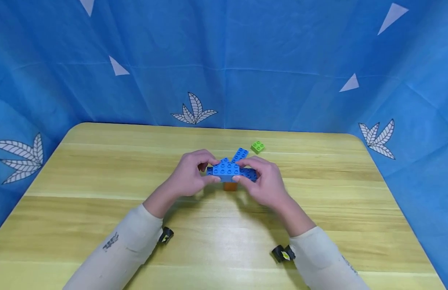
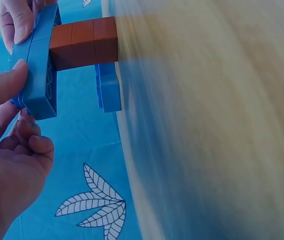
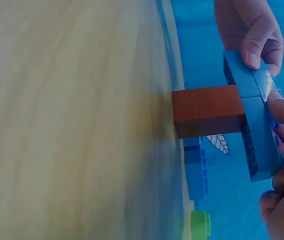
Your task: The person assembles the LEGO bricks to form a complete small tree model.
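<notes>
A blue building brick (image 1: 225, 178), two rows of studs on top, sits at the table's middle. My left hand (image 1: 189, 177) pinches its left end between thumb and fingers, and my right hand (image 1: 265, 183) pinches the right end. Under it runs a layer of darker-looking blue bricks (image 1: 249, 174) that sticks out to both sides. A brown column of stacked bricks (image 2: 84, 42) carries this layer, its foot at the tabletop. In the right wrist view the right thumb and fingertips press around the blue layers (image 3: 262, 140) on the column's top.
Behind the build, a long blue brick (image 1: 240, 154) lies on the wooden table (image 1: 318, 201), with a small green brick (image 1: 258, 147) farther right. Blue curtain (image 1: 224, 48) hangs beyond the far edge. Black wrist devices (image 1: 283, 253) show beside both sleeves.
</notes>
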Demonstrator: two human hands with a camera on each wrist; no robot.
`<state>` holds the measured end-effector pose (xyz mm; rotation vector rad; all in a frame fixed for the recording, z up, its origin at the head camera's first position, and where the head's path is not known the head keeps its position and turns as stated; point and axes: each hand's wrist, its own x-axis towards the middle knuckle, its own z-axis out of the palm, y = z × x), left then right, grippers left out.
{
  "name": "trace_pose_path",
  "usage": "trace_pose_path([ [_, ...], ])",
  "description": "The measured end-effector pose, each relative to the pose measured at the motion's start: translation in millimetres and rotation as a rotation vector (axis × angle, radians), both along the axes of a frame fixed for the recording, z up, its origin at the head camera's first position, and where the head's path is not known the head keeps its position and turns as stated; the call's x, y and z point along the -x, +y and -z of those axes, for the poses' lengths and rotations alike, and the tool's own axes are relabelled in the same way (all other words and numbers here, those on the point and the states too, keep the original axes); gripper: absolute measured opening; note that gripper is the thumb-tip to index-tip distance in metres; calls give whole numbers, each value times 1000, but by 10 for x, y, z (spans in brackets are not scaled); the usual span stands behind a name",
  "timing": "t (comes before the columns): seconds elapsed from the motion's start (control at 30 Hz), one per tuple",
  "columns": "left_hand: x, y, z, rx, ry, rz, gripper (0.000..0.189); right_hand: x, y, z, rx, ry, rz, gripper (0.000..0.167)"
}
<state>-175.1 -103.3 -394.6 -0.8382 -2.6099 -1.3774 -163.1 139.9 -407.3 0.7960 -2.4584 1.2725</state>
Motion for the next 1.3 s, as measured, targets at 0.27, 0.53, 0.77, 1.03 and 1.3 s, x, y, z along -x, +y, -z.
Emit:
trace_pose_path([
  [0.27, -38, 27, -13, 11, -53, -34, 35, -14, -5, 23, -25, 29, 22, 31],
  [0.53, -41, 19, 57, 64, -48, -46, 40, -45, -32, 41, 10, -36, 49, 34],
  [0.77, -40, -7, 30, 82, -54, -33, 40, -28, 18, 27, 98, -95, -2, 31],
  [1.03, -60, -44, 19, 109, -67, -36, 40, 205, 239, 183, 429, -427, -1, 33],
  [1.3, -83, -73, 10, 114, -62, -32, 40, 425, 187, 333, 203, -661, -57, 24],
])
